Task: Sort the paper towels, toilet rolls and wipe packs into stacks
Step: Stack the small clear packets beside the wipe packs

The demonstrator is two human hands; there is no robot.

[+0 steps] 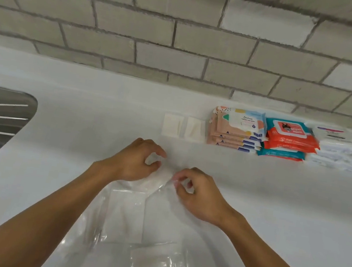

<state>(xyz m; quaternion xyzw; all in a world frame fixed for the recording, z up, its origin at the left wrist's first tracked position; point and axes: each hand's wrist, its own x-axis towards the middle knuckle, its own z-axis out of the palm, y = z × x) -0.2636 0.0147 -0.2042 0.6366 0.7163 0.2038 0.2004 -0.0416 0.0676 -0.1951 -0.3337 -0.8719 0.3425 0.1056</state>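
Both the left hand [136, 161] and right hand [200, 196] meet at the far mouth of a clear plastic bag [88, 223] of paper towels [124, 214], its long axis running back toward the person. The right hand pinches the film. The left hand's fingers curl just beside it, grip unclear. Stacked wipe packs [261, 134] sit far right.

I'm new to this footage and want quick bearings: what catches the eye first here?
The right hand pinches the mouth of a clear plastic bag of white folded paper at the middle of the white table, the left hand curled beside it. Back right, against the grey block wall, bright wipe packs sit in neat stacks.
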